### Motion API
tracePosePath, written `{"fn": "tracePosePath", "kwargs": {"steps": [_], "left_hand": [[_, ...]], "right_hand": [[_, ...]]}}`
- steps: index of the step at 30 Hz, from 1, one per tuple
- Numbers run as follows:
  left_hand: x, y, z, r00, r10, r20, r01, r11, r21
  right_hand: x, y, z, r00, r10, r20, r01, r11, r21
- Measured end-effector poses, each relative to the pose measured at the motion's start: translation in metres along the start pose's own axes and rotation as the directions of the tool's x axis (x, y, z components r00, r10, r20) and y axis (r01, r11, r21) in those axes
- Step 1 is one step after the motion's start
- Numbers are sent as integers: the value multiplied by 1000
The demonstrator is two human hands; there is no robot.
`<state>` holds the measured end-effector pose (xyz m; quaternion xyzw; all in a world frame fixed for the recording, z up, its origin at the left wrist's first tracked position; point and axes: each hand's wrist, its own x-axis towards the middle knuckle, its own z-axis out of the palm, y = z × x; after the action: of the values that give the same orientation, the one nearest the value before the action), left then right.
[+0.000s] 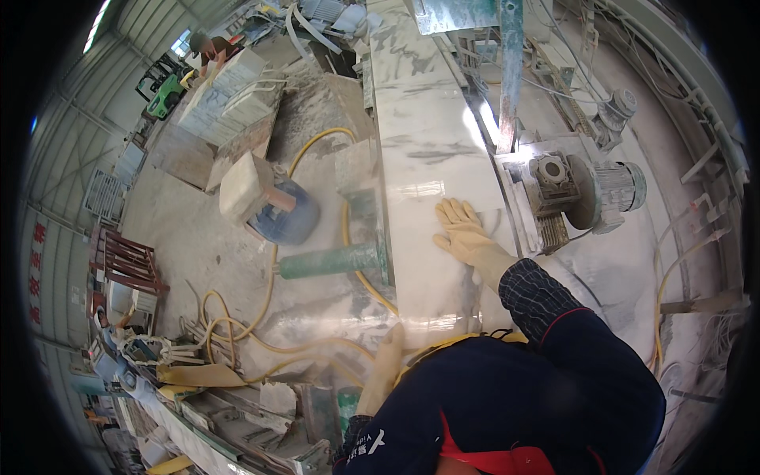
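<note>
A long white marble slab (431, 273) with grey veins lies before me on the machine bed, its surface shiny and wet-looking. My right hand (463, 233), in a pale yellow rubber glove, rests flat on it with fingers spread. At the slab's near left edge is my left hand (385, 360), gloved the same way. Its fingers are together and closed against that edge; their tips are partly hidden. More veined marble (416, 95) stretches away beyond my right hand.
A motor with a gearbox (566, 186) stands right of the slab, beside a blue-green post (511, 79). To the left are a green cylinder (332, 261), a blue drum (289, 214) and a yellow hose (265, 340). Far left, a person (214, 51) bends over stacked slabs (226, 99).
</note>
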<state>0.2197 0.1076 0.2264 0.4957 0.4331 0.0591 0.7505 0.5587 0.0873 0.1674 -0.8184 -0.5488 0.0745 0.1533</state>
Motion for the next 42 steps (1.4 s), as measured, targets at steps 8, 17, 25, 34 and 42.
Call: {"fn": "tracePosePath", "kwargs": {"steps": [8,17,25,34,42], "left_hand": [[9,-5,-4,1000,0,14,1,999,-43],[28,-27,-17,999,36,18,-35,998,-56],[34,-15,-16,992,-14,-127,52,953,298],[35,-6,-9,988,31,-153,33,917,397],[48,-16,-18,989,84,-124,-16,881,472]], "right_hand": [[3,2,0,1000,7,-5,-7,1000,15],[8,2,-5,1000,5,-18,-4,999,53],[12,5,-6,999,-3,-38,6,997,76],[16,7,-6,999,1,-47,2,997,78],[20,8,-7,999,2,-51,1,997,72]]}}
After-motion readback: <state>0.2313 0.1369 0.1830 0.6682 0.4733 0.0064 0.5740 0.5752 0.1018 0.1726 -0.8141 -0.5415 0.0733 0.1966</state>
